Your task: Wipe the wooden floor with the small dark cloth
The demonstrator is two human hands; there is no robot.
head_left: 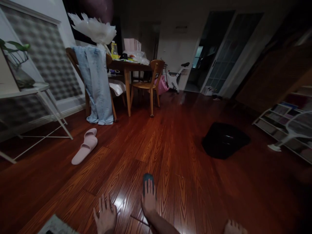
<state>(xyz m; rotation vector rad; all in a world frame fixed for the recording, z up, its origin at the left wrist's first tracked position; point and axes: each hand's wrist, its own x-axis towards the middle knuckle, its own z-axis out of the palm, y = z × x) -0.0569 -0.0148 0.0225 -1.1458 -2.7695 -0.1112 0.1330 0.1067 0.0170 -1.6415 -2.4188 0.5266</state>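
Observation:
My right hand [149, 199] is pressed down on a small dark blue-grey oval pad [148, 177] on the wooden floor [168, 146]. Its fingers lie close together along the top of the pad, whose kind I cannot make out; the palm covers its near end. To the left, my left hand [106, 213] has its fingers spread, a ring on one of them, and nothing in it. It is at the floor, palm down, near a bright reflection on the boards.
A pink slipper [85, 148] lies ahead on the left, by a white side table [41, 89]. Jeans [96, 84] hang over a chair at the dining table [119, 66]. A black bin-like object [224, 139] and white fan [301, 126] are right. A bare foot [234, 227] shows below.

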